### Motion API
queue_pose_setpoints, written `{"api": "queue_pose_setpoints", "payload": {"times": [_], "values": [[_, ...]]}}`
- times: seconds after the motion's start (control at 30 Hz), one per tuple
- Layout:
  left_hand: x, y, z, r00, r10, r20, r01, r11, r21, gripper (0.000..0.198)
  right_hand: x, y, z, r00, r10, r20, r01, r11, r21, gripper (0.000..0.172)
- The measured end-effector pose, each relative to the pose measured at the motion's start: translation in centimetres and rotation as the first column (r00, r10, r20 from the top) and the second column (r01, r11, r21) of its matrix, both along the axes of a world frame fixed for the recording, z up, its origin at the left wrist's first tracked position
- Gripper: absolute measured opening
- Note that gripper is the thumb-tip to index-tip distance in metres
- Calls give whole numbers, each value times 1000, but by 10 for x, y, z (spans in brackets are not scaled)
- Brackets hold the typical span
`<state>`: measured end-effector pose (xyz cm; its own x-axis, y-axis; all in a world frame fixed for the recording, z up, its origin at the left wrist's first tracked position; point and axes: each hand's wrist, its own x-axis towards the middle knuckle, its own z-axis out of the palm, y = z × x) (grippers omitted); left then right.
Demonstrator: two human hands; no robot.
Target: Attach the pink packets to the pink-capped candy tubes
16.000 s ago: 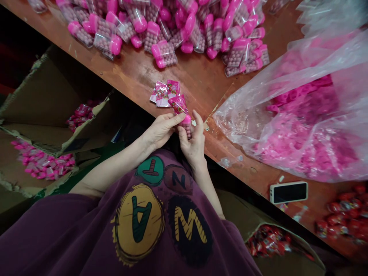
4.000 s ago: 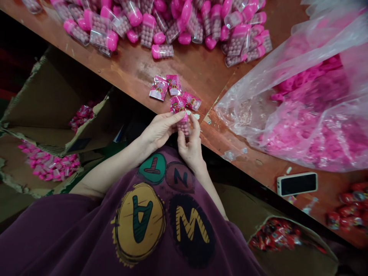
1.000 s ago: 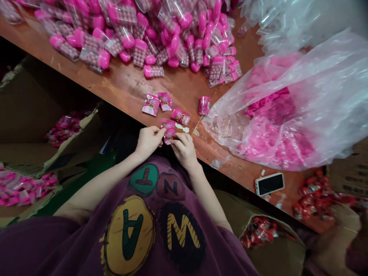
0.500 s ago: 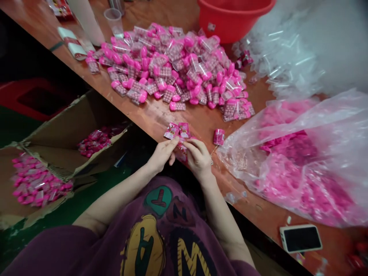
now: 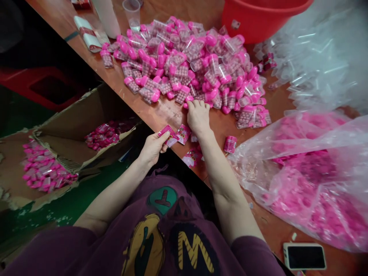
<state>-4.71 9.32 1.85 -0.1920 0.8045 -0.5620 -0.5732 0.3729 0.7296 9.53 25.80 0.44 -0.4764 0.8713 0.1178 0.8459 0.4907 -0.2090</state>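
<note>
Between the thumb and fingers of my left hand (image 5: 151, 148) is a pink printed sachet (image 5: 166, 133), held over the table's front edge. A second pink sachet (image 5: 183, 134) lies right beside it, and more sachets (image 5: 192, 157) lie nearer me, partly behind my right forearm. My right hand (image 5: 199, 115) is at the near edge of a big pile of small clear bottles (image 5: 178, 63) with pink caps and pink balls inside. Its fingers are bent over one pink-capped bottle (image 5: 188, 100), whose body they mostly hide.
A pink wrapped roll (image 5: 230, 144) stands right of my forearm. Beyond it lie a clear bag of pink pieces (image 5: 299, 172) and a phone (image 5: 305, 256). At the back are a red basin (image 5: 258, 23) and clear plastic pieces (image 5: 313, 57). Cardboard boxes (image 5: 66, 132) stand low on the left.
Both hands were together over the sachets. My right hand has gone forward to the pile's edge, while my left has drawn slightly left with one sachet. The whole view has shifted.
</note>
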Motion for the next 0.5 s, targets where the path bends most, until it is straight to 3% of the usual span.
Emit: {"api": "queue_pose_setpoints", "payload": {"times": [0.07,0.13,0.2,0.23,0.3,0.33,0.43,0.5], "values": [[0,-1,2,1000,2,-4,-2,1000,2,40,3,-9,4,990,-41,-133,38,999,-28,35],[1,-2,5,1000,-6,-28,6,1000,12,39,14,-30,10,913,-128,-386,76,986,-147,29],[3,-5,9,997,-34,-63,36,999,39,38,26,-61,16,728,-272,-629,21,926,-376,24],[5,-7,10,995,-56,-80,60,996,60,37,31,-79,18,618,-358,-700,-59,867,-495,22],[12,-12,12,985,-113,-129,128,986,112,38,39,-115,19,442,-511,-738,-218,737,-640,29],[17,-15,13,976,-147,-161,170,976,136,38,41,-133,18,374,-570,-732,-247,700,-671,36],[31,-26,11,947,-236,-218,271,951,150,37,45,-175,9,187,-683,-706,-181,682,-709,49],[40,-34,8,935,-307,-176,327,940,99,35,49,-194,3,79,-716,-694,-122,684,-719,51]]}}
